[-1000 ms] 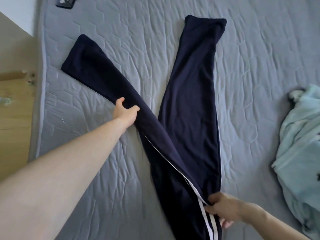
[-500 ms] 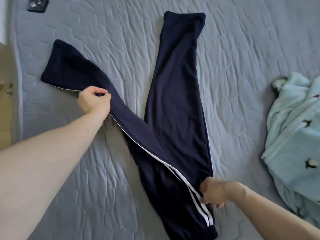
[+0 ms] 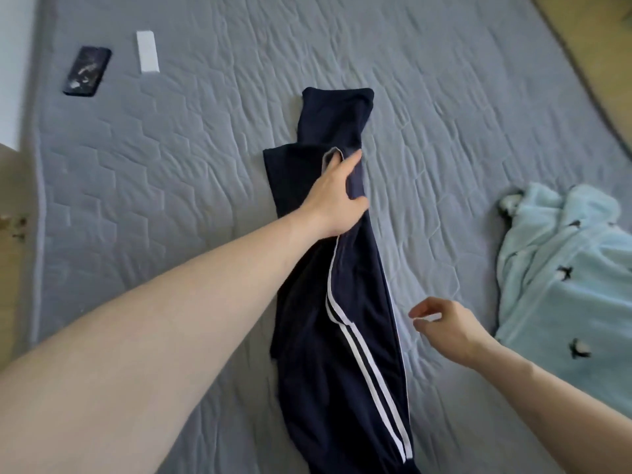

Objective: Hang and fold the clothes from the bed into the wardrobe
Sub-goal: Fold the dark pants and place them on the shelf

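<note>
Navy track trousers (image 3: 307, 371) with white side stripes lie lengthwise on the grey quilted mattress (image 3: 171, 186). One leg is now laid over the other, and its cuff end stops short of the lower leg's cuff (image 3: 337, 97). My left hand (image 3: 337, 196) grips the upper leg near its cuff, fingers tucked into the fabric and thumb on its edge. My right hand (image 3: 448, 328) hovers just right of the trousers with loosely curled fingers and holds nothing.
A light blue fleece garment (image 3: 564, 285) with small dark prints lies crumpled at the right. A dark phone (image 3: 87, 70) and a white oblong object (image 3: 147, 52) lie at the mattress's far left. Wooden floor (image 3: 598, 46) shows past the bed's edges.
My left hand swung the spread-out left leg rightward over the other leg. My right hand let go of the trousers' striped side and moved off to the right.
</note>
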`<state>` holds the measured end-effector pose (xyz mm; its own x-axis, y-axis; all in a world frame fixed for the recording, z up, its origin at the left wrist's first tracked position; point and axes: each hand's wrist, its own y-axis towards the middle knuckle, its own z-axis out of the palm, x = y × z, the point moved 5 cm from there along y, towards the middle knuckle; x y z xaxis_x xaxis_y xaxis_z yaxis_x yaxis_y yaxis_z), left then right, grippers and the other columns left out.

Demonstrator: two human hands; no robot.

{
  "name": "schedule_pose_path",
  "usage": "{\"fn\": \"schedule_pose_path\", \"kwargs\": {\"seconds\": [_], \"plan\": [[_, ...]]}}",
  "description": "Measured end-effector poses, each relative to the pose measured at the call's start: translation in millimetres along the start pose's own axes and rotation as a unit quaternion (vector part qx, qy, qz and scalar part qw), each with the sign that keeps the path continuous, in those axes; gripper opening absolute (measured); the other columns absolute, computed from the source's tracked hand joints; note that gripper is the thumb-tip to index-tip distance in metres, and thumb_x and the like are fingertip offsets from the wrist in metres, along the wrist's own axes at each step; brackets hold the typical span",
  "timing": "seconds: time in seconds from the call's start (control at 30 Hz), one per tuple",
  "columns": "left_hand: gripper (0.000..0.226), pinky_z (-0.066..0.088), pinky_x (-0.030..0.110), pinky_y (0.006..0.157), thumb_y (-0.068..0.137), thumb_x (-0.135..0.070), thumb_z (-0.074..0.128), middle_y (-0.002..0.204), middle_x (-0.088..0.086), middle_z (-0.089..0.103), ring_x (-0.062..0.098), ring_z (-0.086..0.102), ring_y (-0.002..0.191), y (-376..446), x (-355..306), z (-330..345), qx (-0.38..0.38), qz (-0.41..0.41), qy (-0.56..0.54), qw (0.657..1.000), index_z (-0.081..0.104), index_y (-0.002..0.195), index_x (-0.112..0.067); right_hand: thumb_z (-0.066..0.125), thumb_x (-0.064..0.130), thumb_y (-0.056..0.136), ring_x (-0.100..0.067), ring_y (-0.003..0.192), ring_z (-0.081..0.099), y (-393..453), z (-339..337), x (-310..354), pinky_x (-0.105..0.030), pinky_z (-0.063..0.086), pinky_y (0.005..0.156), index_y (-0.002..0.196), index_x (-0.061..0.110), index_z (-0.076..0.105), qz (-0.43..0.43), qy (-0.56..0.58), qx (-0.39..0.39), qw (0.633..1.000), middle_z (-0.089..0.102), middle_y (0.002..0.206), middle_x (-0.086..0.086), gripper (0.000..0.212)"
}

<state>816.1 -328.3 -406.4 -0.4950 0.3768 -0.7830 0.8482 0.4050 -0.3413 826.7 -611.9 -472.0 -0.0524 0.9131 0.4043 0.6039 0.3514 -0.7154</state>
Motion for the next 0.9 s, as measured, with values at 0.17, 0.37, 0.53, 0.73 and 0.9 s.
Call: {"fn": "schedule_pose_path", "kwargs": {"seconds": [0.17,0.37,0.53,0.73,0.9], "plan": [[0.090,0.032,0.042,0.122,0.089,-0.025,0.065,0.167,0.000,0.029,0.023,0.043,0.145,-10.5,43.2,30.9,0.017,-0.113,-0.065,0.991,0.015,0.164,-0.030,0.065,0.021,0.095,-0.012,0.083,0.064,1.9,5.5,-19.8,-0.024,0.046,0.072,0.109,0.029,0.067,0.005,0.003,0.011,1.000,0.065,0.116,0.010,0.017],[0.092,0.032,0.042,0.119,0.086,-0.033,0.072,0.167,0.011,0.018,0.035,0.032,0.149,-36.5,169.5,-27.7,-0.133,-0.314,0.117,0.933,0.021,0.160,-0.011,0.067,0.028,0.094,-0.003,0.094,0.064,19.4,15.4,-9.2,-0.029,0.049,0.084,0.133,0.031,0.051,-0.025,0.046,-0.037,0.998,0.054,0.134,0.010,0.042],[0.138,0.019,0.053,0.126,0.072,-0.067,0.081,0.171,0.014,-0.011,0.037,0.004,0.158,-43.7,232.4,-28.2,-0.060,-0.438,0.136,0.886,-0.007,0.163,-0.013,0.069,0.036,0.092,0.001,0.091,0.060,51.3,8.0,56.8,-0.032,0.051,0.087,0.139,0.034,0.047,-0.137,0.056,-0.147,0.978,0.046,0.135,0.015,0.052],[0.166,-0.001,0.067,0.122,0.053,-0.087,0.075,0.160,0.019,-0.041,0.055,-0.020,0.150,-29.5,249.5,0.7,0.006,-0.486,0.154,0.860,-0.037,0.152,-0.016,0.075,0.033,0.088,-0.019,0.119,0.057,109.6,23.8,150.8,-0.039,0.053,0.095,0.153,0.031,0.040,-0.245,-0.014,-0.170,0.955,0.038,0.150,0.010,0.073],[0.185,-0.003,0.070,0.118,0.033,-0.087,0.082,0.156,0.019,-0.046,0.056,-0.027,0.146,-11.5,260.1,16.7,-0.040,-0.544,0.138,0.827,-0.041,0.149,-0.014,0.079,0.032,0.087,-0.025,0.129,0.051,157.2,54.3,177.9,-0.039,0.056,0.091,0.160,0.033,0.029,-0.255,-0.140,-0.155,0.944,0.019,0.163,0.006,0.088]]}}
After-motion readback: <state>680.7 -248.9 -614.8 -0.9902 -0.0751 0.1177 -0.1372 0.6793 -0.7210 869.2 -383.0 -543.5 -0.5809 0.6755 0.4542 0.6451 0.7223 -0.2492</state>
